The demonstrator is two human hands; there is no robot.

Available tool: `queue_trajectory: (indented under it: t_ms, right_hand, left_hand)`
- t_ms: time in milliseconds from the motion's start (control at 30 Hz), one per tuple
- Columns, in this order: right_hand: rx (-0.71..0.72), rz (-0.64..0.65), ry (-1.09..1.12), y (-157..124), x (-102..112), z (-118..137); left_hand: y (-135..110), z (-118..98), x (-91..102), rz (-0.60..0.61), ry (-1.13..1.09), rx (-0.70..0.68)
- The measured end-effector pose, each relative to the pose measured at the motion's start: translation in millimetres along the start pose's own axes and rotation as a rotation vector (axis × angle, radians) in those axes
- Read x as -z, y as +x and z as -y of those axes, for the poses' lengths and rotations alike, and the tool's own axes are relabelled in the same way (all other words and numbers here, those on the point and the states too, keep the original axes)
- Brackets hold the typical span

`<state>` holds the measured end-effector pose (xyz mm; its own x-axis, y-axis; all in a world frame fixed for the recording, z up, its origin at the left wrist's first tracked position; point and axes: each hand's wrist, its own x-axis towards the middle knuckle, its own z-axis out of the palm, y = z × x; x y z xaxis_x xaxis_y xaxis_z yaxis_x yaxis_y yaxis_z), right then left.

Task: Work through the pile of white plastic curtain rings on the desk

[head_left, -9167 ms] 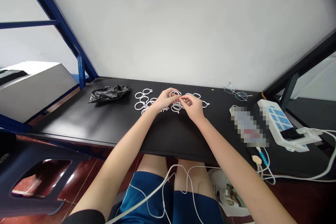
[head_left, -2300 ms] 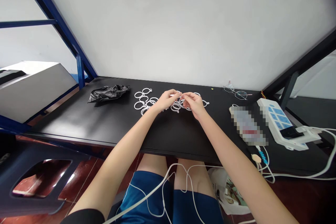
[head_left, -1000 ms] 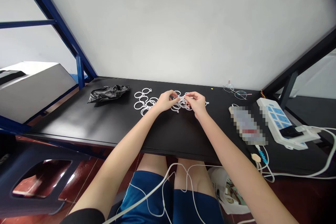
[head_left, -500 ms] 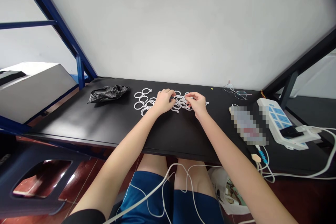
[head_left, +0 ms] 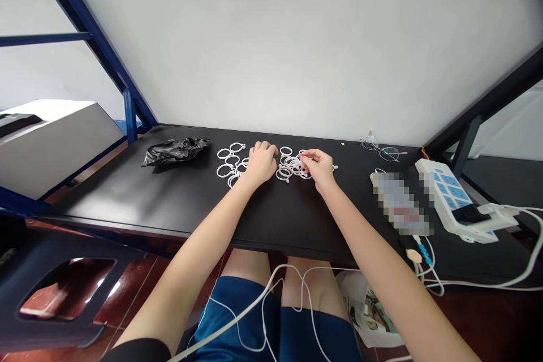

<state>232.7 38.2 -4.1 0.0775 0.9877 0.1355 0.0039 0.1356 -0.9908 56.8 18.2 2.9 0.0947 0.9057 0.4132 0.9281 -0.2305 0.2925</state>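
Observation:
Two groups of white curtain rings, each with a small eyelet, lie on the black tabletop. My left hand (head_left: 262,162) is at the right edge of the left ring group (head_left: 225,170) and covers part of it. Its fingers curl downward, and whatever they hold is hidden under them. At the right ring group (head_left: 285,172), my right hand (head_left: 319,168) has thumb and fingertips pinched together on a white curtain ring (head_left: 304,162). Rings overlap one another below those fingertips.
A crumpled black plastic bag (head_left: 176,151) lies at the left of the black table (head_left: 169,203). To the right are glasses (head_left: 389,153), a blurred-out phone (head_left: 401,203) and a white power strip (head_left: 452,192) with cables. White cords (head_left: 271,288) hang across the lap.
My left hand has moved left, from the edge of the right ring group to the left group, uncovering rings. My right hand stays nearly in place, still pinching.

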Motion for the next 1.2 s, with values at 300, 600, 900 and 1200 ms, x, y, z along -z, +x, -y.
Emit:
queue_trajectory:
  t_ms: [300,600,900,1200]
  right_hand:
    - [-0.014,0.003,-0.01,-3,1,5]
    - [-0.01,-0.003,-0.013,-3,0,5]
    - [-0.018,0.0,-0.008,-4,0,6]
    - [-0.021,-0.001,-0.017,-4,0,7]
  left_hand:
    - [4,13,12.5,0.262,-0.124,0.076]
    - [3,15,2.0,0.349,-0.107,0.073]
    - [3,14,-0.1,0.352,-0.119,0.066]
    - [3,7,5.5,0.278,-0.021,0.024]
